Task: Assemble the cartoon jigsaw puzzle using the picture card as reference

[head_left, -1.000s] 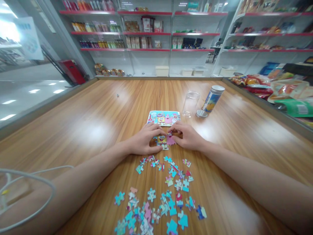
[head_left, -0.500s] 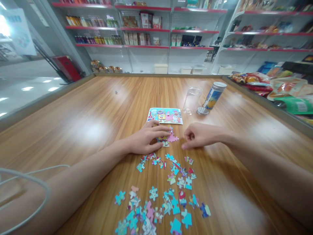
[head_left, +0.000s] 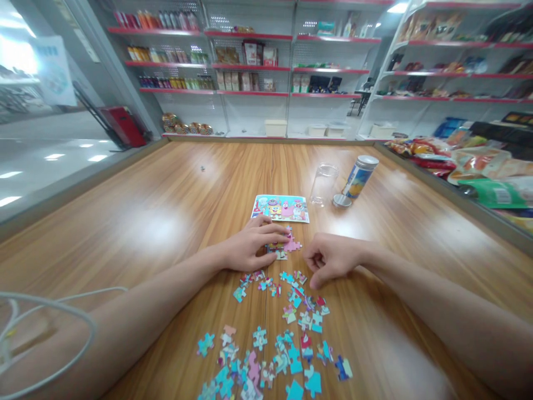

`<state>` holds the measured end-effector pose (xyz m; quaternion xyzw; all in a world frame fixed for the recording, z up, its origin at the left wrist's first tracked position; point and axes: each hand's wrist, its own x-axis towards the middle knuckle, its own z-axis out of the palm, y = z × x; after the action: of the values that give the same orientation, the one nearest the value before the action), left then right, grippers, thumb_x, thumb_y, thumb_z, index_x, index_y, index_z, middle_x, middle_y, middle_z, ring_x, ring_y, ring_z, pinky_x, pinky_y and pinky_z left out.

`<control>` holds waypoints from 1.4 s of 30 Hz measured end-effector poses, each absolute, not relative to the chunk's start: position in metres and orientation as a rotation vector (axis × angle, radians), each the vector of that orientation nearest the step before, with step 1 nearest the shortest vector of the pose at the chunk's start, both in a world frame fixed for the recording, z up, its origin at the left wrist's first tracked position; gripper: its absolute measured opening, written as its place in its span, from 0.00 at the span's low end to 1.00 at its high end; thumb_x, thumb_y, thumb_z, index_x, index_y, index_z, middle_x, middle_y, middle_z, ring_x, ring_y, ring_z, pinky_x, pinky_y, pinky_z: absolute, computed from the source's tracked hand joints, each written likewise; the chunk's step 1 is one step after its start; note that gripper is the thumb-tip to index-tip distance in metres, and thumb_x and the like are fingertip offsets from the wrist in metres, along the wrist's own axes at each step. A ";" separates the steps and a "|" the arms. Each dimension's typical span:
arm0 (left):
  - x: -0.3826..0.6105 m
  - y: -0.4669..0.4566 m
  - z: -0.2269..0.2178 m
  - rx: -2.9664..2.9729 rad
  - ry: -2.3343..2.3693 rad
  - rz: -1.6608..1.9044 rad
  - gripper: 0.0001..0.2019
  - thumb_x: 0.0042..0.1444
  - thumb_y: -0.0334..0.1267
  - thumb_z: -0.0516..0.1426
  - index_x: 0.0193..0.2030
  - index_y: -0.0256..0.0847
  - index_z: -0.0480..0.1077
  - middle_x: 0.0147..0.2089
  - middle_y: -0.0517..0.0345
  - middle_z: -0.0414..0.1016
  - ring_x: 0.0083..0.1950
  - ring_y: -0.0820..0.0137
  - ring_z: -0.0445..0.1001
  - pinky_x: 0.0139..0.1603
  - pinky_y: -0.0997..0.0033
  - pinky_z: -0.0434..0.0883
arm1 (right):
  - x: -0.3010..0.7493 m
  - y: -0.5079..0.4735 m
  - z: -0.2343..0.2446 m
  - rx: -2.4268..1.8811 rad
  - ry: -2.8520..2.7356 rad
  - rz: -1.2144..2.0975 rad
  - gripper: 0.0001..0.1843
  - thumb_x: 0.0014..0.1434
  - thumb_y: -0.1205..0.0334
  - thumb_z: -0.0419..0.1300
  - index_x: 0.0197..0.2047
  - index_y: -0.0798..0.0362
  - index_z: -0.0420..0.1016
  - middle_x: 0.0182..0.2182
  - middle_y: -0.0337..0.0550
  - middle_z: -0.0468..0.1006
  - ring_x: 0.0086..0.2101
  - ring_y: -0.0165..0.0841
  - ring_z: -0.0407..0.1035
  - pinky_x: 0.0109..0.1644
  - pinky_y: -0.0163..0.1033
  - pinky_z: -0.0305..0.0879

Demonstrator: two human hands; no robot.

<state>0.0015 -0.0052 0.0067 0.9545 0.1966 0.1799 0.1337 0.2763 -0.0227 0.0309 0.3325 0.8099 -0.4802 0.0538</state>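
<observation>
My left hand (head_left: 250, 247) lies flat on a small joined cluster of puzzle pieces (head_left: 287, 245), fingers stretched out over it. My right hand (head_left: 331, 261) hovers just right of the cluster with its fingers loosely curled and nothing visible in them, the index finger pointing down near the loose pieces. Several loose puzzle pieces (head_left: 283, 328) are scattered on the wooden table (head_left: 166, 211) in front of me. A colourful picture card (head_left: 280, 208) lies just beyond the cluster.
A clear empty jar (head_left: 323, 184) stands behind the card, beside a printed tube (head_left: 360, 176) and a round metal lid (head_left: 341, 200). Snack bags (head_left: 478, 166) line the right edge. A white cable (head_left: 50, 311) loops at the near left. Shop shelves stand behind.
My right hand has left the joined cluster and drawn back to the right and toward me, curling its fingers. My left hand stays pressed on the cluster.
</observation>
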 end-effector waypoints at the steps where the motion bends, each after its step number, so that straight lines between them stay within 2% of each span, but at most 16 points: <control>1: 0.001 -0.006 0.007 2.766 0.575 0.526 0.22 0.63 0.40 0.56 0.63 0.48 0.69 0.68 0.54 0.68 0.64 0.57 0.63 0.69 0.49 0.59 | 0.277 -0.022 0.029 0.971 2.532 -1.508 0.21 0.47 0.48 0.74 0.30 0.54 0.71 0.19 0.32 0.72 0.20 0.26 0.66 0.22 0.30 0.57; 3: 0.001 -0.006 0.006 2.767 0.577 0.532 0.22 0.62 0.40 0.57 0.63 0.49 0.69 0.68 0.54 0.68 0.64 0.57 0.63 0.68 0.48 0.59 | 0.278 -0.022 0.027 0.904 2.639 -1.562 0.20 0.48 0.53 0.74 0.39 0.53 0.73 0.19 0.29 0.71 0.20 0.25 0.64 0.24 0.30 0.57; 5: 0.000 -0.007 0.006 2.759 0.586 0.548 0.22 0.61 0.40 0.57 0.63 0.50 0.69 0.68 0.54 0.67 0.63 0.57 0.63 0.68 0.48 0.59 | 0.277 -0.023 0.025 0.861 2.687 -1.591 0.24 0.50 0.56 0.74 0.47 0.53 0.73 0.19 0.27 0.69 0.19 0.24 0.62 0.24 0.30 0.56; 7: -0.001 -0.007 0.005 2.738 0.601 0.568 0.22 0.61 0.40 0.58 0.63 0.50 0.70 0.68 0.54 0.67 0.63 0.56 0.63 0.68 0.48 0.60 | 0.277 -0.025 0.024 0.848 2.669 -1.659 0.26 0.51 0.57 0.73 0.51 0.53 0.73 0.19 0.26 0.67 0.19 0.23 0.60 0.23 0.29 0.55; 11: -0.001 -0.006 0.005 2.712 0.596 0.576 0.22 0.61 0.41 0.58 0.62 0.48 0.71 0.66 0.53 0.69 0.62 0.57 0.63 0.66 0.50 0.62 | 0.277 -0.030 0.018 0.988 2.706 -1.788 0.22 0.53 0.54 0.72 0.47 0.56 0.74 0.21 0.28 0.67 0.19 0.23 0.57 0.23 0.29 0.53; 15: 0.000 -0.006 0.006 2.705 0.588 0.578 0.21 0.61 0.40 0.58 0.61 0.47 0.71 0.66 0.52 0.69 0.62 0.57 0.63 0.66 0.49 0.61 | 0.281 -0.037 0.012 1.008 2.896 -1.683 0.14 0.55 0.56 0.68 0.39 0.56 0.73 0.21 0.30 0.65 0.20 0.23 0.58 0.24 0.29 0.54; 19: -0.001 -0.007 0.008 2.699 0.591 0.575 0.20 0.60 0.38 0.58 0.59 0.46 0.73 0.64 0.53 0.70 0.61 0.58 0.64 0.66 0.50 0.61 | 0.281 -0.037 0.015 0.845 3.066 -1.421 0.13 0.55 0.60 0.67 0.42 0.56 0.74 0.22 0.30 0.65 0.20 0.23 0.59 0.25 0.29 0.55; 26: -0.001 -0.004 0.007 2.660 0.597 0.600 0.19 0.60 0.38 0.59 0.59 0.47 0.73 0.64 0.53 0.70 0.62 0.58 0.64 0.67 0.51 0.61 | 0.277 -0.040 0.020 0.826 3.191 -1.066 0.12 0.59 0.56 0.66 0.42 0.54 0.78 0.24 0.33 0.67 0.23 0.25 0.62 0.29 0.31 0.56; 39: 0.000 -0.004 0.008 2.677 0.603 0.617 0.18 0.61 0.35 0.57 0.58 0.45 0.73 0.64 0.51 0.71 0.63 0.58 0.66 0.67 0.50 0.60 | 0.272 -0.048 0.018 1.053 3.222 -0.863 0.09 0.59 0.57 0.65 0.37 0.54 0.77 0.20 0.31 0.67 0.21 0.25 0.62 0.28 0.33 0.54; 42: -0.001 -0.005 0.008 2.685 0.617 0.617 0.18 0.61 0.35 0.57 0.57 0.45 0.73 0.63 0.51 0.70 0.63 0.59 0.66 0.68 0.50 0.59 | 0.271 -0.047 0.016 1.125 3.205 -0.862 0.09 0.59 0.57 0.65 0.39 0.54 0.77 0.20 0.31 0.67 0.21 0.25 0.63 0.28 0.33 0.54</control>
<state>-0.0009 -0.0047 0.0080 0.9390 0.2160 0.2157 0.1586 0.2708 -0.0475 0.0155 0.3157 0.8996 -0.2418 -0.1805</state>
